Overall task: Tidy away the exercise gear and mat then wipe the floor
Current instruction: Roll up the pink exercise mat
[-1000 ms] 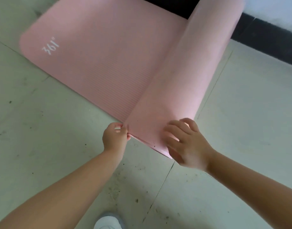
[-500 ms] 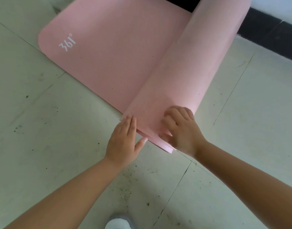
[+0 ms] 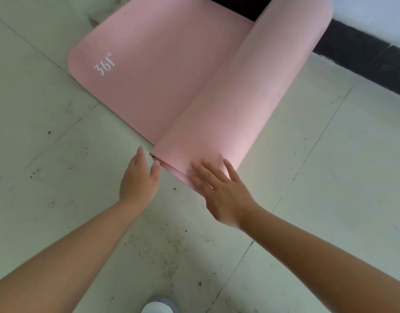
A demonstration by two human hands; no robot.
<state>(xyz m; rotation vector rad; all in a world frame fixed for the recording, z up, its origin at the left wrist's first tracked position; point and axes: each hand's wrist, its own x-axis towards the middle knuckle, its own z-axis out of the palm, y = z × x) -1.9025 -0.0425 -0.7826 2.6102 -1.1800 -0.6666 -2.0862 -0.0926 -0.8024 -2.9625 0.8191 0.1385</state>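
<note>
Pink mat (image 3: 194, 71) half rolled on pale floor tiles (image 3: 59, 177), roll at right | left hand (image 3: 139, 177) flat, fingers extended, at roll's near end | right hand (image 3: 219, 188) spread open on roll, gripping nothing

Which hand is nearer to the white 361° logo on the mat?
Left. The left hand sits at the roll's near-left corner, below the 361° logo; the right hand lies farther right on the roll's end.

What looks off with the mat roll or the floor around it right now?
The near end of the pink mat roll is uneven: an inner layer juts past the outer wrap by the right hand. Dark grit is scattered over the tiled floor near the left hand. No damage visible.
</note>
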